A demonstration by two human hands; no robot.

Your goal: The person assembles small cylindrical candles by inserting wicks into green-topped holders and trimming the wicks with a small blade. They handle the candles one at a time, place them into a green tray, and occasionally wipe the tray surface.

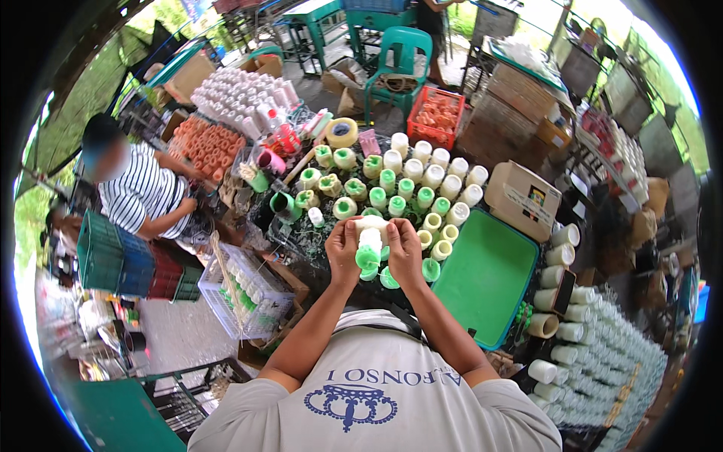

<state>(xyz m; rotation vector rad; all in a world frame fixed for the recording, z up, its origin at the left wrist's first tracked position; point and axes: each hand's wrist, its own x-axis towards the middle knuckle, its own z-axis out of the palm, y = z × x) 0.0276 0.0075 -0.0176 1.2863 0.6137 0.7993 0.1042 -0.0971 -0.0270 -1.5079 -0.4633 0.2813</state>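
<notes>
White and green: the spool point(369, 248) I hold is white along its body with a green flared foot at the bottom.
Where it is: in front of my chest, above the near edge of the bench point(301, 248), between my two hands.
Long axis: upright, a little tilted, the green foot down and the white top up between my fingertips.
Left hand point(344, 245): its grip is pinched on the spool's upper left side, thumb and fingers closed against the white part.
Right hand point(404, 248): its grip is closed on the upper right side, touching the same white top.
Which is nearer: neither; both meet at the top, so the spool hangs down from the grips.
Below it: more green-footed pieces point(389, 279) lie just under the foot, close but, as far as I can tell, apart from it.
Beyond: rows of standing spools point(422, 184) cover the bench.
To my right: a green tray point(486, 279) lies just beside my forearm.
To my left: a person in a striped shirt point(143, 192) works well apart from my hands.
</notes>
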